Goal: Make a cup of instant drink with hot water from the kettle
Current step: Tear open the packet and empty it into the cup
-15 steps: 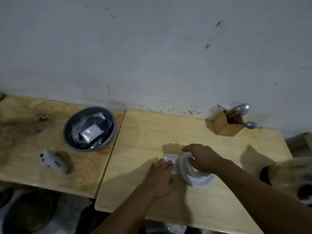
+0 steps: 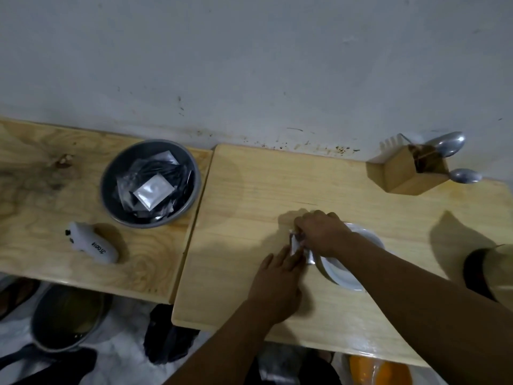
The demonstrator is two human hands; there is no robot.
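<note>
The right hand (image 2: pixel 322 232) is curled shut, pinching the upper end of a small silvery sachet (image 2: pixel 297 244). The left hand (image 2: pixel 277 284) lies nearly flat, its fingertips (image 2: pixel 293 254) pressing the sachet's lower part; whether they pinch it or only steady it I cannot tell. The sachet's long axis runs from the right hand's grip down toward the worktop's (image 2: pixel 333 190) front edge, so both hands sit at opposite ends, likely ready to tear it. Just beside the sachet, toward the right edge, a white cup (image 2: pixel 358 262) lies tilted under the right forearm. At the back right corner stands a wooden holder (image 2: pixel 402 173) with spoons (image 2: pixel 447 144). The neighbouring worktop carries a grey bowl (image 2: pixel 191 195) of sachets.
</note>
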